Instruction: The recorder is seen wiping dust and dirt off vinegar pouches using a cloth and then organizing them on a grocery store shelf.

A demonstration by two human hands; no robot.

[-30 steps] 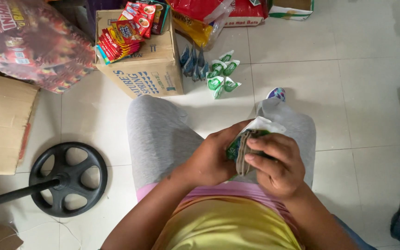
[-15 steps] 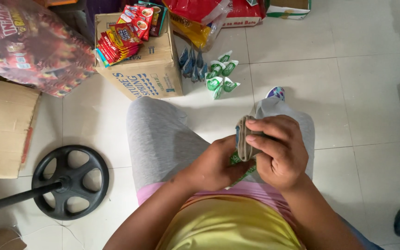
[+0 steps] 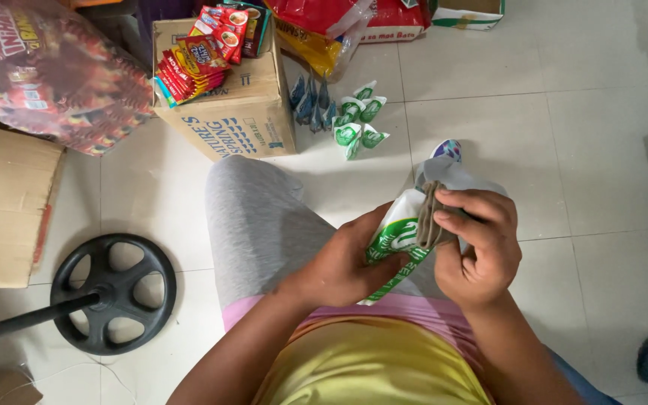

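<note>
from the head view, the left hand is gripping the lower side of a green and white packet over the lap, fingers curled on it. the right hand is pinching the packet's bunched top together with a brown band. more small green sachets are lying on the floor beside a cardboard box.

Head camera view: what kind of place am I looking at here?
Probably a small shop's stockroom or a home used for reselling goods: a tiled floor crowded with cardboard boxes, stacked snack packets and loose green sachets. Both hands hold a green-and-white sachet pack.
</note>
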